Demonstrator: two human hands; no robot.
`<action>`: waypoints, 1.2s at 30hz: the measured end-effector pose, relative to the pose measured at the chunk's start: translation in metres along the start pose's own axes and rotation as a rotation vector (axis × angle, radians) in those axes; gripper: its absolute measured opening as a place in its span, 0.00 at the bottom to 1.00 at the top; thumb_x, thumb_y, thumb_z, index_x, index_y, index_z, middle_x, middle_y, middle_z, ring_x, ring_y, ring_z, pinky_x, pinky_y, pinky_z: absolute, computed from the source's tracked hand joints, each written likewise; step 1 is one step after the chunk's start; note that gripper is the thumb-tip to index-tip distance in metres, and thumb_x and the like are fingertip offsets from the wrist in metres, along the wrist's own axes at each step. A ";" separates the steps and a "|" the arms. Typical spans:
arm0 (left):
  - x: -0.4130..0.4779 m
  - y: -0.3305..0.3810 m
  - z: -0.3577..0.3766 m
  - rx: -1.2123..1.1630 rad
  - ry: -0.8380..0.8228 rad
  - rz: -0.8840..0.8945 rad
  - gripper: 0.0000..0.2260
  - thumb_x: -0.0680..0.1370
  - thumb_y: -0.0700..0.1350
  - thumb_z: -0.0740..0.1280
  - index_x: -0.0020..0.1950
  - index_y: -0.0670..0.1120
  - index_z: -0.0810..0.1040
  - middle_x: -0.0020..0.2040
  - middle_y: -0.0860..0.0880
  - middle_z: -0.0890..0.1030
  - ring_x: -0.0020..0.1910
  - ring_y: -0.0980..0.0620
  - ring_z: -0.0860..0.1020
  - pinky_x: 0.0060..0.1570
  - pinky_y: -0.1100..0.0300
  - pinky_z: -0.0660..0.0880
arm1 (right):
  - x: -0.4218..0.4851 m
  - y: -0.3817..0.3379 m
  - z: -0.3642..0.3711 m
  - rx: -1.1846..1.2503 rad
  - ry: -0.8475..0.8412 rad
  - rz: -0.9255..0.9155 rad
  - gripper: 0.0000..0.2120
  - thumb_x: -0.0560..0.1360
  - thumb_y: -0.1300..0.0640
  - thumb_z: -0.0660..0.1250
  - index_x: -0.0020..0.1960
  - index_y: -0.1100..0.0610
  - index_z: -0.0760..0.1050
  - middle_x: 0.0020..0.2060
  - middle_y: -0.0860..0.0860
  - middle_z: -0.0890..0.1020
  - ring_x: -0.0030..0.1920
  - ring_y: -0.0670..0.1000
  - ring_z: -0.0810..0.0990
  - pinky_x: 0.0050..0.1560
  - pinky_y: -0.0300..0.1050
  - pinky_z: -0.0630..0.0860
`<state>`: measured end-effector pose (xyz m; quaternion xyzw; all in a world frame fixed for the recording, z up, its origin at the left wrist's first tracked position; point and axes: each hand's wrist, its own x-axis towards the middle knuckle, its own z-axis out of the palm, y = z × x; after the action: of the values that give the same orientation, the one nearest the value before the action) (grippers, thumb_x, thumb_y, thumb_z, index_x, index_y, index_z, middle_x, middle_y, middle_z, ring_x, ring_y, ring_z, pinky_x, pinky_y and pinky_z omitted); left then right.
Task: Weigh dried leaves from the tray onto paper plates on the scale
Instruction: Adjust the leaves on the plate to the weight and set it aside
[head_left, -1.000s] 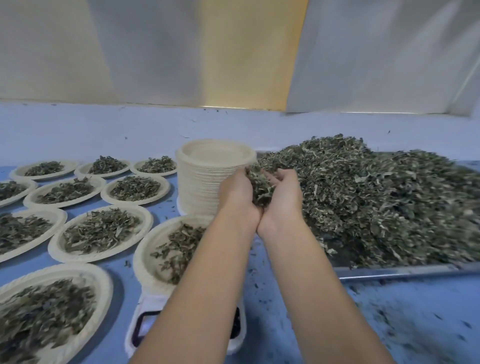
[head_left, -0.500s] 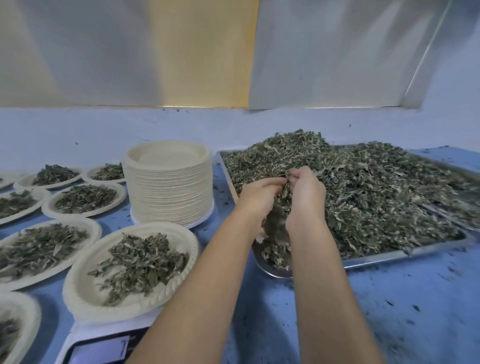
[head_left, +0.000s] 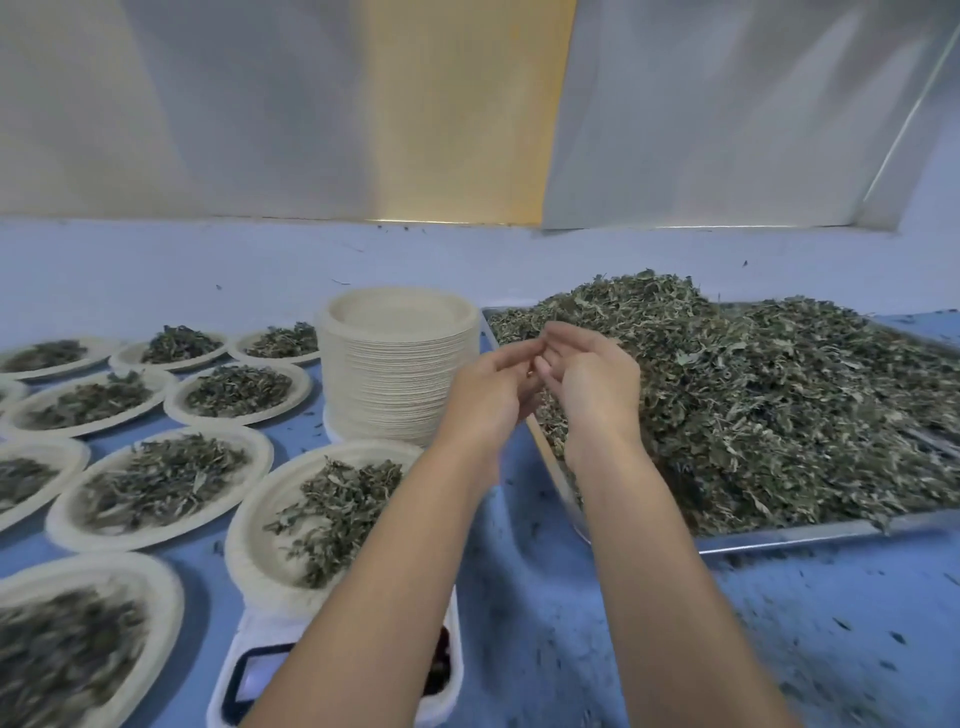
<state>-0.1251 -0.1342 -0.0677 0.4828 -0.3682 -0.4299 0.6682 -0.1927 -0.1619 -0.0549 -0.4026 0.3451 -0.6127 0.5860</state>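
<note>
Hovering together: left hand (head_left: 485, 397) and right hand (head_left: 595, 387) with fingers loosely curved, tips of both meeting. Dried leaves (head_left: 753, 415) heaped in tray (head_left: 831, 530) just right of the fingertips; part-filled paper plate (head_left: 244, 535) on scale (head_left: 234, 675) sits below-left.

The bench (head_left: 779, 613) has a blue top, and dark crumbs (head_left: 839, 623) lie scattered over its near right part, thickest toward the front edge. Along its far side runs a low, pale blue back wall (head_left: 208, 270) with a few dark specks on it. Above that wall stand dull grey sheets, one on the left (head_left: 182, 104) and one on the right (head_left: 727, 114), with a yellow strip (head_left: 457, 104) between them; the right sheet's far edge slants.
</note>
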 end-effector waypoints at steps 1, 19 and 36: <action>-0.004 0.004 -0.008 -0.001 0.007 0.010 0.13 0.80 0.34 0.56 0.52 0.45 0.79 0.44 0.46 0.81 0.46 0.53 0.78 0.55 0.59 0.75 | -0.003 0.002 0.005 -0.017 -0.013 0.001 0.15 0.75 0.76 0.55 0.48 0.63 0.77 0.39 0.54 0.80 0.42 0.47 0.80 0.45 0.35 0.79; -0.052 0.031 -0.158 0.206 0.359 0.119 0.13 0.79 0.35 0.58 0.51 0.47 0.81 0.53 0.49 0.82 0.57 0.54 0.78 0.61 0.57 0.73 | -0.033 0.064 0.036 -0.431 -0.259 -0.054 0.16 0.73 0.66 0.61 0.39 0.48 0.82 0.46 0.48 0.85 0.54 0.50 0.81 0.63 0.53 0.74; -0.044 0.005 -0.177 0.251 0.453 -0.019 0.12 0.78 0.34 0.58 0.53 0.45 0.80 0.55 0.48 0.81 0.58 0.52 0.77 0.65 0.52 0.70 | -0.033 0.081 0.034 -0.435 -0.285 0.026 0.15 0.73 0.68 0.59 0.42 0.53 0.82 0.47 0.50 0.85 0.55 0.51 0.81 0.63 0.52 0.74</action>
<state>0.0206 -0.0343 -0.1125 0.6495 -0.2550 -0.2677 0.6644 -0.1263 -0.1338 -0.1154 -0.5970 0.3879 -0.4534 0.5362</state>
